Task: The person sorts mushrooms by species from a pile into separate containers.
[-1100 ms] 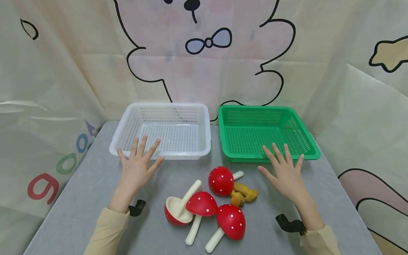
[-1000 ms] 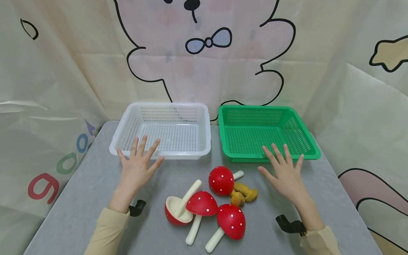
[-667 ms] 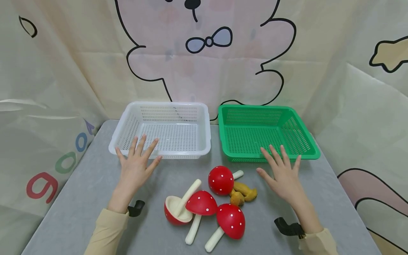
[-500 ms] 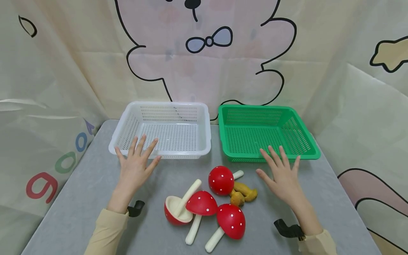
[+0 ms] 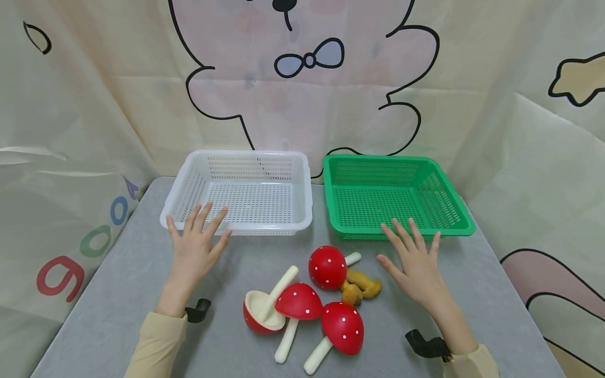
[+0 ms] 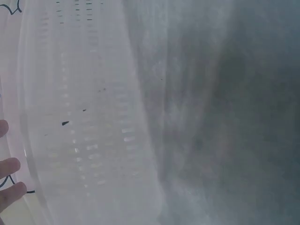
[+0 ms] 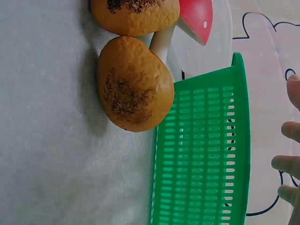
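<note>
Both hands hover palm down with fingers spread, holding nothing. The left hand (image 5: 193,254) is at the near rim of a white plastic basket (image 5: 302,210), its fingertips overlapping it in the head view. Near the front rim of a green basket (image 5: 337,223) is the right hand (image 5: 417,269). Between the forearms lie several red toy mushrooms with white dots, among them an upper one (image 5: 327,268), a middle one (image 5: 299,302) and an upturned one (image 5: 255,315). Two brown toy mushrooms (image 5: 367,284) lie beside the upper red one, left of the right hand; their speckled caps (image 7: 136,89) show in the right wrist view.
Both baskets stand side by side at the back of the grey table (image 5: 227,346), with only their perforated floors visible inside. A printed curtain (image 5: 463,121) hangs behind and along both sides. Black wrist mounts (image 5: 427,345) sit below each hand.
Both hands have drifted slightly left and toward the person, fingers still spread. The head view has shifted a little. Baskets and mushrooms stay in place.
</note>
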### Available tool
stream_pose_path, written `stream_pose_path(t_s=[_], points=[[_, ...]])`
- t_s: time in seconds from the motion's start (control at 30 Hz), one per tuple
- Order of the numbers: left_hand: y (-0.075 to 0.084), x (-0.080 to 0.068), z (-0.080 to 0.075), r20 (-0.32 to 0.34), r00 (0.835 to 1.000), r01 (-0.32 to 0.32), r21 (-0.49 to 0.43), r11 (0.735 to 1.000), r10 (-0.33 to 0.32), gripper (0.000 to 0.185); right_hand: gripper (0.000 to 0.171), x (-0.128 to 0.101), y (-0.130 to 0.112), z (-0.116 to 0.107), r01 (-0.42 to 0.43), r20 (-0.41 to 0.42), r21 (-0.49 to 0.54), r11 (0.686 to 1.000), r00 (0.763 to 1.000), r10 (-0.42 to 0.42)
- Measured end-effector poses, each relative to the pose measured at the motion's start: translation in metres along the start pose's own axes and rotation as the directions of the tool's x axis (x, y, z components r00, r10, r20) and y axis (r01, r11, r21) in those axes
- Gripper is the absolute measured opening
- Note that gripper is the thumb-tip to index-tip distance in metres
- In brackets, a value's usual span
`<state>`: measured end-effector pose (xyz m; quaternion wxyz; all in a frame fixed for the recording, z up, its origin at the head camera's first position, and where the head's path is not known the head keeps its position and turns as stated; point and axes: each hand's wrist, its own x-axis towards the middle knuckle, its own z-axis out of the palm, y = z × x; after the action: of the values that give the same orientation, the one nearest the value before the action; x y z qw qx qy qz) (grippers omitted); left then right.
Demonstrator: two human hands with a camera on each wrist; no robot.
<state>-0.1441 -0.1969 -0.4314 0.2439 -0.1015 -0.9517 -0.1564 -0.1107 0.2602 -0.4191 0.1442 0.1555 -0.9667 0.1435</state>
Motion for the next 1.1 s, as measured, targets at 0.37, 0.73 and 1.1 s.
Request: stream_pose_path(t_s=[0.37, 0.73, 1.1], points=[[-0.01, -0.003, 0.012, -0.163, 0.981, -0.108, 0.002, 0.994, 0.106, 0.045, 0.069, -0.004, -0.008, 0.001, 0.031, -0.013, 0.003, 1.0, 0.999, -0.031], [-0.018, -0.006, 0.016, -0.259, 0.956, -0.155, -0.053, 0.986, 0.137, 0.032, 0.067, -0.004, -0.02, 0.005, 0.09, -0.012, 0.022, 0.996, 0.996, -0.09], [-0.017, -0.01, 0.018, -0.281, 0.956, -0.122, -0.127, 0.984, 0.082, 0.034, 0.064, -0.005, -0.028, 0.009, 0.117, -0.018, 0.042, 0.992, 0.993, -0.116]])
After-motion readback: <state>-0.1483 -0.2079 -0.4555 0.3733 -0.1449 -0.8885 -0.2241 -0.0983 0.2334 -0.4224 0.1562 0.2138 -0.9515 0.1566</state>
